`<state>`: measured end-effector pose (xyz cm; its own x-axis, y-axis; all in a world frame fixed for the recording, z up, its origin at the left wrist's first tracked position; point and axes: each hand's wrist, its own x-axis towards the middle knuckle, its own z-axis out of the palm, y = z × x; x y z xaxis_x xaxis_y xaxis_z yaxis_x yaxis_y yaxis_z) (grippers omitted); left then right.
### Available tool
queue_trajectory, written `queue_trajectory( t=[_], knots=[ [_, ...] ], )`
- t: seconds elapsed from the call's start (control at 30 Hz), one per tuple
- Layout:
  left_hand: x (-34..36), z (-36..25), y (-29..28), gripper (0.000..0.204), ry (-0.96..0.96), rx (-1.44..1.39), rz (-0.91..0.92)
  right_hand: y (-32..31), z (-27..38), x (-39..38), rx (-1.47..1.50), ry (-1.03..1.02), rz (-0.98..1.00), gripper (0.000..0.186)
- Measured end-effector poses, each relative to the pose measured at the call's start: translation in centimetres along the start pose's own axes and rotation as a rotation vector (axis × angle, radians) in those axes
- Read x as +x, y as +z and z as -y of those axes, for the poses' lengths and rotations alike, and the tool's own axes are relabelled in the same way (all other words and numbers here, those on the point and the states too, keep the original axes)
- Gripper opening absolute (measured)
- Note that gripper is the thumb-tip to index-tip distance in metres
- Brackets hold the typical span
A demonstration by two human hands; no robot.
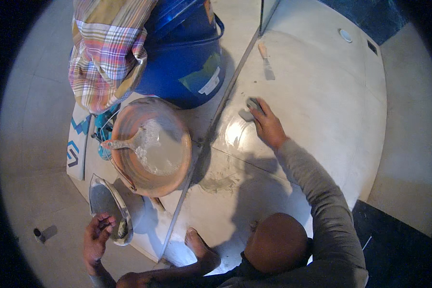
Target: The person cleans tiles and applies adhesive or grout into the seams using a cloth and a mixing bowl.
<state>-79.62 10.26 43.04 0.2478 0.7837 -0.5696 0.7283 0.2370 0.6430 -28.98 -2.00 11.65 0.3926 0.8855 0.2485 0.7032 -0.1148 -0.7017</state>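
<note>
My right hand [269,125] is closed on a grey pad [249,103] against the pale floor slab [321,120]. My left hand [97,237], fingers curled, is over an oval grey container [102,197] with a pale rim; what it grips, if anything, is unclear. Right of that container sits an orange-brown bucket [177,163] of cloudy grey water, with a dirty-handled tool [121,144] resting in it. A wooden-handled putty knife [266,65] lies beyond my right hand.
A blue tub [177,67] stands behind the bucket, draped with plaid cloth [105,53]. A teal tool [103,127] is beside them. A narrow strip [177,216] crosses the slabs. My bare foot [197,242] and bent knee [276,240] are low in view. A short pipe [38,235] is at left.
</note>
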Motion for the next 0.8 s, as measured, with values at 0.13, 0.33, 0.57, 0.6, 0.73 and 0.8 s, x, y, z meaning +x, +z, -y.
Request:
queue_trajectory(
  t=[0.13, 0.33, 0.57, 0.6, 0.73, 0.8],
  knots=[
    [0.0, 0.6, -0.3, 0.04, -0.084, 0.019, -0.049, 2.5, -1.1, 9.1, -0.36, 0.025, -0.053, 0.038],
    [1.3, 0.7, -0.7, 0.029, -0.072, 0.014, -0.005, 5.4, -3.5, 11.3, -0.179, 0.11, -0.008, 0.027],
    [3.7, -1.8, 0.1, 0.018, -0.062, 0.118, 0.016, 6.8, -0.3, 7.7, -0.021, 0.085, 0.148, 0.02],
    [3.6, -2.1, 0.3, 0.018, -0.073, 0.112, 0.002, 7.1, 0.3, 6.9, -0.044, 0.022, 0.151, 0.02],
    [2.3, -2.5, 0.5, 0.016, -0.041, 0.109, -0.008, 8.8, 2.8, 3.7, -0.067, -0.067, 0.309, 0.023],
    [1.1, -2.3, 0.4, 0.017, 0.012, 0.073, 0.0, 9.5, 4.5, 1.9, -0.088, -0.031, 0.344, 0.032]
  ],
)
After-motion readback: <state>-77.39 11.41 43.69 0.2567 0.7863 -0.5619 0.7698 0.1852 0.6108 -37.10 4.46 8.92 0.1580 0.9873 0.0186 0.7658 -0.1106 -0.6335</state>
